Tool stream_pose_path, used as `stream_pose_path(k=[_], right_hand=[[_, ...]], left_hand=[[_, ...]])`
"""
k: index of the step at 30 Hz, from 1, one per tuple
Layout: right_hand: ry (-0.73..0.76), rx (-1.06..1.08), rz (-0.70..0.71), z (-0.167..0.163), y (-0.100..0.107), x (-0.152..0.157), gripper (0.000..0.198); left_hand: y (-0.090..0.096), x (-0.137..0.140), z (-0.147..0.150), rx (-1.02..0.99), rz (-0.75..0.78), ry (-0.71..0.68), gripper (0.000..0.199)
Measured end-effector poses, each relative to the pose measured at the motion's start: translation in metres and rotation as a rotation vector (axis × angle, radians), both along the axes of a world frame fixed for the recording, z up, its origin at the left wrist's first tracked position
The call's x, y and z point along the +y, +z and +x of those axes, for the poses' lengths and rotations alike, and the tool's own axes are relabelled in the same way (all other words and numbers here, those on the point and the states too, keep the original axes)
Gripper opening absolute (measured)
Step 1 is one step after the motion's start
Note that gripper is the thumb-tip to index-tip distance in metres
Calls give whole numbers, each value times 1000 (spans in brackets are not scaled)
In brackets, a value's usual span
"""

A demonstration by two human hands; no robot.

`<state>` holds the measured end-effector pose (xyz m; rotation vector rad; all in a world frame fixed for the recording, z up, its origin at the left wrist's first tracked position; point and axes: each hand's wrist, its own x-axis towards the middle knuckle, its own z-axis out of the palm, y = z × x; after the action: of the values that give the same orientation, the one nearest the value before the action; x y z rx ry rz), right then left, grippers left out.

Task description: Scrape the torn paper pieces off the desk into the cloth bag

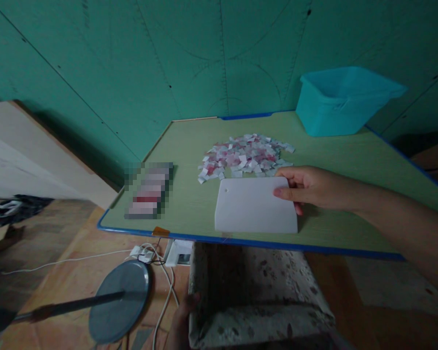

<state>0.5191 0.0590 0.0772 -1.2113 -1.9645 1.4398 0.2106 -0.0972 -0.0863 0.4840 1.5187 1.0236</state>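
My right hand (299, 189) grips a flat white plastic scraper (253, 206) by its right end, thumb on the near face. The scraper is tilted on its long edge close to the table's front edge. Just behind it lies a loose heap of small white and pink paper scraps (243, 154). Below the table edge, my left hand (185, 311) holds the left side of a fabric-covered bin (270, 328) with a dark floral pattern. Its fingers are partly hidden. The bin's opening sits under the table's front edge.
A turquoise plastic tub (336, 114) stands at the table's back right. At the left lies a pixelated flat object (149, 192). The green table (190, 133) has blue edging and meets a green wall. On the floor are a round grey base (120, 311) with a pole and white cables (164, 301).
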Motion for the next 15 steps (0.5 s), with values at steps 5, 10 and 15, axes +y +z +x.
stream_pose_path(k=[5, 10, 15], right_hand=[[22, -19, -19, 1, 0, -1, 19], [35, -10, -24, 0, 3, -3, 19], [-61, 25, 80, -1, 5, 0, 19]], left_hand=[[-7, 4, -4, -8, -34, -15, 19], [-11, 11, -9, -20, -79, -44, 19], [-13, 10, -11, -35, -119, -86, 20]])
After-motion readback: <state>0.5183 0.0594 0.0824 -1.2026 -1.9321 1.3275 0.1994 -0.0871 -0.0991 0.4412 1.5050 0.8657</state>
